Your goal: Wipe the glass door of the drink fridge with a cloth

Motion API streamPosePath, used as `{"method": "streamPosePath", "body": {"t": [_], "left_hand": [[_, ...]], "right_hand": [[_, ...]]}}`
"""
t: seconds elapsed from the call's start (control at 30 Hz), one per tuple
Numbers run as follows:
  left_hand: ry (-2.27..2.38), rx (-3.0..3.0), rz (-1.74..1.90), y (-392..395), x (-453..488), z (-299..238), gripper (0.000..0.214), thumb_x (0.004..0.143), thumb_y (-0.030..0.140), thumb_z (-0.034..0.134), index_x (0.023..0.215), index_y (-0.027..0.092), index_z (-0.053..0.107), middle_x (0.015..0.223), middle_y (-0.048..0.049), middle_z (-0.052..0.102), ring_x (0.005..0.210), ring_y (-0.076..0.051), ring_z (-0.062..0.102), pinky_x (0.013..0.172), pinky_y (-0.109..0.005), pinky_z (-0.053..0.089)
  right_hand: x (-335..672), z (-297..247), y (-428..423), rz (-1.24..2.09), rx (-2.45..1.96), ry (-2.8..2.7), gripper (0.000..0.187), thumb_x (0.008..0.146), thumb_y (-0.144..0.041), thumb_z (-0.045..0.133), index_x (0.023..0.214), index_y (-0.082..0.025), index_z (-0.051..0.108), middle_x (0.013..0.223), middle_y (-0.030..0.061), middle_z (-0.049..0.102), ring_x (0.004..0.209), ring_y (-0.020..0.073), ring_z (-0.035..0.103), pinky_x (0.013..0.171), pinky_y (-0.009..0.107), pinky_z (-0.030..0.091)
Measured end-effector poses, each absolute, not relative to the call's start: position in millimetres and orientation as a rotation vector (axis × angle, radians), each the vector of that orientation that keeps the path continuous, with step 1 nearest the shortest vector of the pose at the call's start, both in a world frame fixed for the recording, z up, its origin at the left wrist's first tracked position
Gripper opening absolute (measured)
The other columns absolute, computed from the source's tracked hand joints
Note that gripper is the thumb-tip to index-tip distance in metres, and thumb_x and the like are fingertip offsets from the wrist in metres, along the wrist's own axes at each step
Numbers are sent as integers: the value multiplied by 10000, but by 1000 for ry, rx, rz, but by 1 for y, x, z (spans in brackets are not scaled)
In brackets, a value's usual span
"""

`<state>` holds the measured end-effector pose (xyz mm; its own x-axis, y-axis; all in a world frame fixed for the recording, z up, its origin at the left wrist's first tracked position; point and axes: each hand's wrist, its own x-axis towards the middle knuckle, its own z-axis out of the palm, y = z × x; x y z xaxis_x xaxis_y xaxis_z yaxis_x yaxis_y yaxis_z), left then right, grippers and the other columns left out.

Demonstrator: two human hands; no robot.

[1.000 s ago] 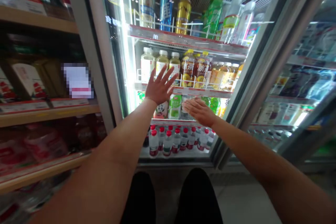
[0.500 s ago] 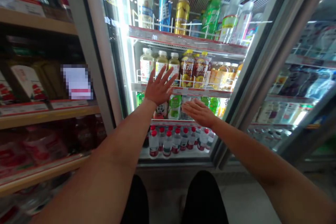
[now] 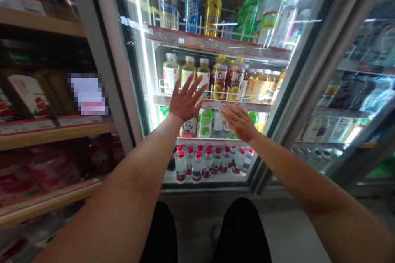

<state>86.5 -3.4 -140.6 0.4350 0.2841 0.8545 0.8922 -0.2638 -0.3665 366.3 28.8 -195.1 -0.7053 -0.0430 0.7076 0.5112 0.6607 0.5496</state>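
Observation:
An open drinks fridge stands in front of me. My left hand (image 3: 186, 100) is raised with its fingers spread, empty, in front of the pale tea bottles (image 3: 189, 71) on the second shelf (image 3: 212, 104). My right hand (image 3: 238, 122) is flat and open, palm down, holding nothing, in front of the third shelf near a green-labelled bottle (image 3: 205, 123). Small water bottles with red caps (image 3: 197, 165) fill the bottom shelf. Tall cans (image 3: 193, 9) and green bottles (image 3: 248, 13) stand on the top shelf.
The fridge's glass door (image 3: 311, 70) is swung open to the right. A second glass-fronted fridge (image 3: 354, 90) stands further right. Wooden store shelves (image 3: 55, 133) with packaged goods run along the left. My dark-trousered knees (image 3: 240, 230) show at the bottom.
My right hand has lifted slightly toward the second shelf's edge. My left hand has held nearly the same place. The view has shifted a little.

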Motion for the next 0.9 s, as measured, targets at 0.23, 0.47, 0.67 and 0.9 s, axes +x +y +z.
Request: {"method": "streamPosePath", "body": {"t": [0.23, 0.47, 0.67, 0.9], "left_hand": [[-1015, -1788, -853, -4, 87, -141, 607, 1029, 351, 454, 1609, 316, 278, 1673, 9, 189, 1560, -252, 43, 1284, -548, -62], [-996, -1761, -838, -3, 87, -141, 584, 1033, 362, 449, 1595, 276, 315, 1670, 0, 192, 1560, -257, 55, 1277, -531, -74], [-986, -1760, -852, -4, 86, -140, 620, 1012, 337, 493, 1601, 292, 307, 1662, -19, 226, 1558, -259, 72, 1277, -550, -59], [-988, -1765, -852, -4, 87, -140, 662, 1000, 321, 511, 1615, 310, 265, 1661, -18, 219, 1557, -254, 61, 1276, -558, -57]], "right_hand": [[373, -213, 26, -1111, -244, -2264, 418, 1009, -148, 490, 1414, -214, 576, 1452, 45, 602, 1371, 234, 526, 1184, 455, 397], [381, -195, 30, -1071, -461, -2047, 461, 996, -141, 495, 1452, -195, 540, 1480, 71, 572, 1414, 254, 477, 1197, 490, 367], [380, -204, 27, -1103, -355, -2185, 450, 999, -126, 490, 1438, -204, 551, 1452, 45, 601, 1375, 240, 517, 1214, 477, 358], [369, -164, 40, -861, -584, -1739, 589, 1008, -161, 415, 1582, -278, 352, 1521, 65, 517, 1457, 284, 422, 1201, 554, 391]]}}
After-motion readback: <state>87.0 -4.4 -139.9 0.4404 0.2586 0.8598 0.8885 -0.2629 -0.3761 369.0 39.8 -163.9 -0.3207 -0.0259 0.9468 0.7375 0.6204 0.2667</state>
